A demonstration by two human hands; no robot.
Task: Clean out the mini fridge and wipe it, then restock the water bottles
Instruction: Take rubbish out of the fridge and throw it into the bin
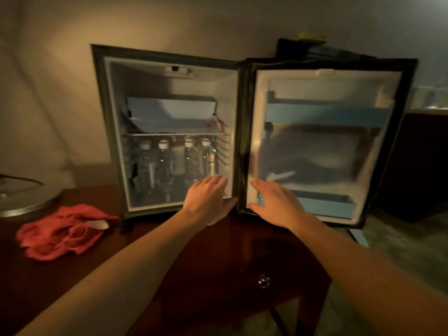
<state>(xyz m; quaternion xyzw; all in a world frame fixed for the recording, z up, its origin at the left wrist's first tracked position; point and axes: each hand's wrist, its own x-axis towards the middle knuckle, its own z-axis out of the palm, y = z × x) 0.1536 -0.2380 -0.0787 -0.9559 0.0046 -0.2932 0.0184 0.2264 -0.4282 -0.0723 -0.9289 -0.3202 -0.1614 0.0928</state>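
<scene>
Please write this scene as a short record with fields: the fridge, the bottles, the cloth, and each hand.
fridge: mini fridge stands on a dark wooden table, door swung wide open to the right
bottles: water bottles stand upright under the wire shelf
cloth: red cloth lies crumpled on the table, left of the fridge
left hand: left hand open, at the fridge's lower front edge
right hand: right hand open, at the door's lower inner edge

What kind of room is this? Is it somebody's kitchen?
Probably a hotel room, not a kitchen: a mini fridge stands on a dark wooden table, holding only water bottles, with a lamp base beside it.
</scene>
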